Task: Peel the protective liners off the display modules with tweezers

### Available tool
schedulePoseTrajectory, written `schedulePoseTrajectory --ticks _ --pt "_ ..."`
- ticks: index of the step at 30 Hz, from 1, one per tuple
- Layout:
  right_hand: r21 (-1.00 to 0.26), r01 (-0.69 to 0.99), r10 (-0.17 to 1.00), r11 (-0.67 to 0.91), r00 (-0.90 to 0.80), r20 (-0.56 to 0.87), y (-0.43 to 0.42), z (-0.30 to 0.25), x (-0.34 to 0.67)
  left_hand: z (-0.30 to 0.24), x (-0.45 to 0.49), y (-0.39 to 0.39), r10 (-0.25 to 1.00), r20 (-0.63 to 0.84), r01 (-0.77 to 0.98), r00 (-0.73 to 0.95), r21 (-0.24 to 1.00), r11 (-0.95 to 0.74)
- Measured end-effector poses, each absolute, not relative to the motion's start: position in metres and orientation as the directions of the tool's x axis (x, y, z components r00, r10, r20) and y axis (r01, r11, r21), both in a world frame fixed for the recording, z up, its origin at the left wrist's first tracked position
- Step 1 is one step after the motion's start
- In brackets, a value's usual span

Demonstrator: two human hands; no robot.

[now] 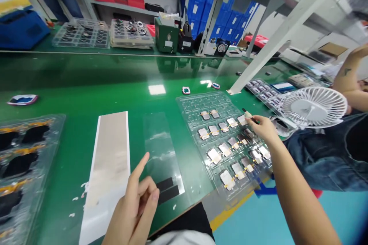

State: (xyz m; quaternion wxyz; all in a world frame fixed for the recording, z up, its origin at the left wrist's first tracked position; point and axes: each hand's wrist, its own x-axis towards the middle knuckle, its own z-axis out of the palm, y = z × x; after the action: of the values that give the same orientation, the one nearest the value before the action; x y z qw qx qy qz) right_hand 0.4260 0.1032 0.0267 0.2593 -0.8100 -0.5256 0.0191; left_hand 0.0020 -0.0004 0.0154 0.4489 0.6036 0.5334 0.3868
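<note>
"Blister tray (188, 109) of silver-faced parts (214, 155): lying where?"

"Right of centre on the green tabletop (86, 72), with near corner jutting past the front edge."

"And the right hand (263, 128)?"

"Grasping a dark slim tool (244, 110) over the tray's right side, close to the upper silver-faced parts. Can't tell what kind of tool, nor whether touching a part."

"Now the left hand (133, 203)."

"Released, with index finger stretched out and other fingers curled; hovering near the front edge, partly in front of a white-bordered grey sheet (112, 153)."

"Anything just right of that?"

"Yes: clear film (161, 149), with two black strips (169, 194) at the near end."

"Toward the left edge?"

"Another clear tray (59, 138), bearing black panels (36, 134) with orange flex cables (32, 148). Off to the right, a white fan (313, 107)."
</note>
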Motion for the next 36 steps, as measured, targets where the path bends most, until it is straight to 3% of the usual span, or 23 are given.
schedulePoseTrajectory --ticks 3,6,13,21,26,31,36 --pt "-0.417 0.852 0.891 -0.317 0.418 0.176 0.114 0.017 0.443 0.015 0.006 0.002 0.998 -0.006 0.375 0.060 0.927 -0.017" --pt "-0.379 0.879 0.895 -0.289 0.388 0.218 0.113 0.013 0.441 0.010 0.006 0.005 0.998 0.024 0.372 0.051 0.927 -0.041" --pt "-0.364 0.927 0.956 -0.086 0.179 0.232 0.100 0.004 0.417 -0.002 0.001 0.007 0.999 0.033 0.331 0.043 0.942 -0.045" --pt "-0.387 0.919 0.946 -0.077 0.190 0.262 0.096 -0.003 0.414 0.003 0.001 0.007 0.995 0.050 0.307 0.080 0.949 -0.073" --pt "-0.386 0.922 0.940 -0.020 0.149 0.307 0.111 0.007 0.397 0.013 0.004 0.004 0.997 0.019 0.397 0.069 0.917 -0.045" --pt "-0.378 0.912 0.977 0.160 -0.093 0.190 0.157 0.017 0.376 0.017 0.005 0.003 0.998 -0.017 0.450 0.067 0.893 -0.015" --pt "-0.394 0.884 0.964 0.249 -0.264 0.017 0.195 0.025 0.378 0.014 0.004 0.001 0.994 -0.024 0.367 0.107 0.930 -0.017"
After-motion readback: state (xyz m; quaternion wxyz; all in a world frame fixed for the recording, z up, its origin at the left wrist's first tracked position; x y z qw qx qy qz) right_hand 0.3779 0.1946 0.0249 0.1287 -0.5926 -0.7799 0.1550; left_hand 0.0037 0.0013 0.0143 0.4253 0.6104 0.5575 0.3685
